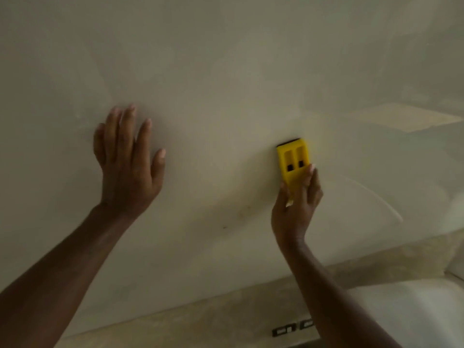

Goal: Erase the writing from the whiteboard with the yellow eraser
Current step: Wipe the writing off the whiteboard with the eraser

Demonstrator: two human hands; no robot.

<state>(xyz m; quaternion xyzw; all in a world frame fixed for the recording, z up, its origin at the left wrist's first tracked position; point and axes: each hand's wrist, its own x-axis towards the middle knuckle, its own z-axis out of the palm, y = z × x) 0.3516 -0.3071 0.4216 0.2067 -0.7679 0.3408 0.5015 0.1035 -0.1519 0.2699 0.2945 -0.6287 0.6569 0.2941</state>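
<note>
Right hand (297,204) grips yellow eraser (292,163) against whiteboard (226,71); left hand (128,162) flat, spread.

Whiteboard (226,71): smooth, glossy, off-white surface carrying soft reflections and faint smeared haze, with a thin pale streak at 4 o'clock of the eraser. Yellow eraser (292,163): moulded hard plastic, matt to slightly satin, with recessed slots; a dark pad edge shows at its 12 o'clock end.

Pale whiteboard (226,71) filling the view, faintly smudged, left hand (128,159) spread flat against it, yellow eraser (292,162) pressed on it under the right hand (298,204)
</note>
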